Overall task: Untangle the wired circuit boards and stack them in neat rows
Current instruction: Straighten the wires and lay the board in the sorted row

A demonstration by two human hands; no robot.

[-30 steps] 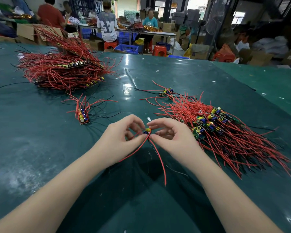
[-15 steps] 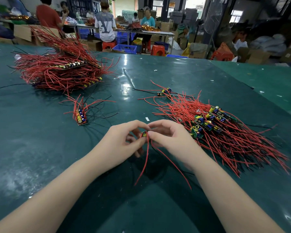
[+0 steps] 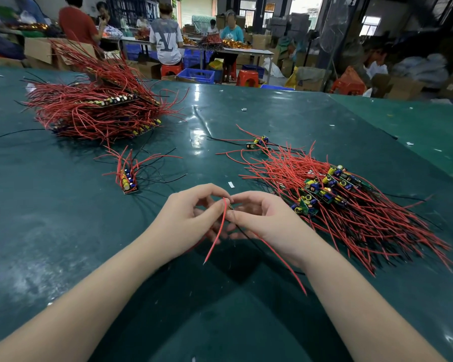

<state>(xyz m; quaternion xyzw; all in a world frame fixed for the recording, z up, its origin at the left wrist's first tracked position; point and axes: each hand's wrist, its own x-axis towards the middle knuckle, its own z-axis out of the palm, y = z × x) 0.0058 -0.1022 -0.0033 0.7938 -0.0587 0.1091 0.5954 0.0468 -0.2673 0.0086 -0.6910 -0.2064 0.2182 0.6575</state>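
My left hand point(image 3: 187, 220) and my right hand point(image 3: 267, 222) meet at the middle of the green table point(image 3: 63, 231) and together pinch one small circuit board point(image 3: 230, 206), mostly hidden by the fingertips. Its red wires point(image 3: 215, 241) hang down toward me, along with a black one. To the right lies a tangled heap of wired boards point(image 3: 338, 199). A short neat row of boards point(image 3: 128, 181) stands to the left of my hands. A big stacked pile of boards point(image 3: 94, 111) sits at the far left.
Two or three loose boards point(image 3: 258, 142) lie beyond the tangled heap. Small white scraps point(image 3: 231, 184) dot the table. Past the table's far edge, people sit at benches among red stools point(image 3: 247, 77), blue crates point(image 3: 197, 75) and cardboard boxes.
The board between my fingertips has turned, so its coloured parts no longer show. Its red wires swung from spread out to hanging closer together toward me. Both hands stayed in place.
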